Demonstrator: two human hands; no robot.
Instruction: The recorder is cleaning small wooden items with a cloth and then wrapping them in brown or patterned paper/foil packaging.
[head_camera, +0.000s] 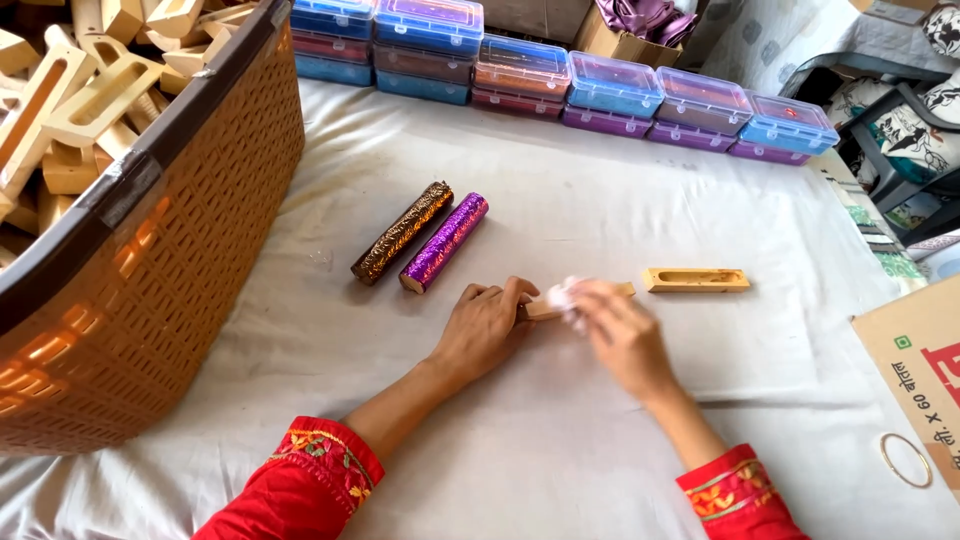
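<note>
The wooden piece lies mostly under the left hand and right hand, only short bits showing. The right hand is blurred, and the white wad in its fingers is too smeared to identify. The brown basket is cut off by the left and top edges. The cardboard box runs off the right edge. Both red sleeves leave the bottom edge.
</note>
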